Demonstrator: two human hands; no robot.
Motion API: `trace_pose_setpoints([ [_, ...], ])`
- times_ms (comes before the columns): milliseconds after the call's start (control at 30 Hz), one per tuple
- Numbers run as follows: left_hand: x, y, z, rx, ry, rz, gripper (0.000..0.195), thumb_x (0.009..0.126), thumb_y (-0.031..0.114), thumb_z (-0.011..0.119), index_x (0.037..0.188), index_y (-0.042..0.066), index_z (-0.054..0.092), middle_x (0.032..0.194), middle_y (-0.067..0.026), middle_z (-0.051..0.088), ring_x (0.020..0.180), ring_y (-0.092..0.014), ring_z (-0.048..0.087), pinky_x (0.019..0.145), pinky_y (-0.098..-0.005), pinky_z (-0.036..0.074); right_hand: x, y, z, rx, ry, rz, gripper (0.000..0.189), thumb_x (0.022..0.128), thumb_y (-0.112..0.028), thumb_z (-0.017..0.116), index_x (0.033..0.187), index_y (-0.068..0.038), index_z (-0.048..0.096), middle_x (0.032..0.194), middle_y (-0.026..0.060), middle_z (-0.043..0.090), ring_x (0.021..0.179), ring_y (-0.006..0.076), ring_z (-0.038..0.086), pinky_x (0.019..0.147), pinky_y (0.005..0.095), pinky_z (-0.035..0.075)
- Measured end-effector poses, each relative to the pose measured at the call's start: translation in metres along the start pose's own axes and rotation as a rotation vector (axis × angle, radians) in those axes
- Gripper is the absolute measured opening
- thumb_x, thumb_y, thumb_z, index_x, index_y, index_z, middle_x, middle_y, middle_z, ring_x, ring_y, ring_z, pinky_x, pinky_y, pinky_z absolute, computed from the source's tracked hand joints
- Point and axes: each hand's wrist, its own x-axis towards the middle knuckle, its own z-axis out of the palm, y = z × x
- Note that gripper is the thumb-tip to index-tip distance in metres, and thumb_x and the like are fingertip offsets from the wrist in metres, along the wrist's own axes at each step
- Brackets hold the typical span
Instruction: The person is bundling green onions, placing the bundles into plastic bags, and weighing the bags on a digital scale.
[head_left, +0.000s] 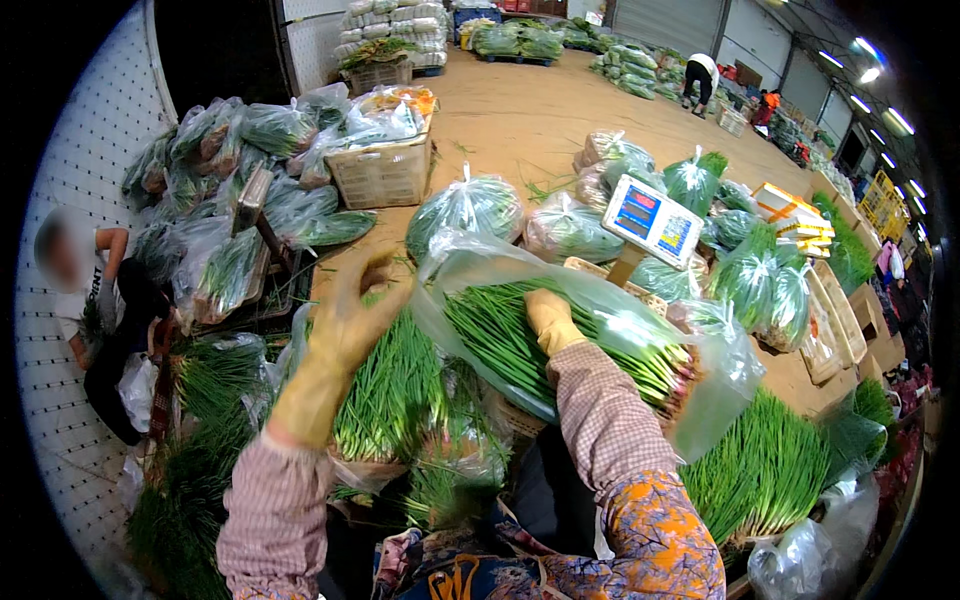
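A clear plastic bag (495, 259) lies open before me, with a big bunch of green onions (495, 330) inside, their pale root ends (675, 367) towards the right. My right hand (551, 315), in a yellow rubber glove, rests knuckles up on the green stalks within the bag mouth. Its fingertips are hidden, so I cannot tell whether they grip. Left of the bag my left hand (360, 322), gloved alike, is raised with thumb and fingers curved apart, holding nothing. Beneath it stands another bunch of green onions (390, 382). Beyond the bag is a digital scale display (652, 221).
Filled bags (465, 214) of greens stand ahead, and more bags (225, 195) are heaped at left beside a plastic crate (379, 172). A person (112, 322) sits at far left. Loose green onions (754, 465) lie at lower right. Another person (701, 79) bends far back.
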Motion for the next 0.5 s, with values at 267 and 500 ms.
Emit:
trace_pose_setpoints([
  [267, -0.154, -0.102, -0.072, -0.001, 0.218, -0.503, 0.040, 0.075, 0.013, 0.064, 0.112, 0.001, 0.054, 0.105, -0.0080, 0.057, 0.094, -0.016, 0.054, 0.084, -0.0286, 0.042, 0.032, -0.041, 0.024, -0.099, 0.050, -0.003, 0.018, 0.080, -0.009, 0.049, 0.087, -0.008, 0.066, 0.092, 0.0123, 0.064, 0.084, 0.0275, 0.063, 0.067, 0.0370, 0.051],
  [500, -0.224, -0.177, -0.060, -0.094, 0.244, -0.659, 0.033, 0.079, 0.012, 0.062, 0.108, 0.000, 0.055, 0.101, -0.0074, 0.058, 0.090, -0.014, 0.054, 0.079, -0.0254, 0.042, 0.054, 0.016, 0.040, 0.160, 0.206, -0.007, 0.031, 0.077, -0.020, 0.059, 0.102, -0.004, 0.057, 0.106, 0.0170, 0.057, 0.092, 0.0336, 0.056, 0.079, 0.0389, 0.045],
])
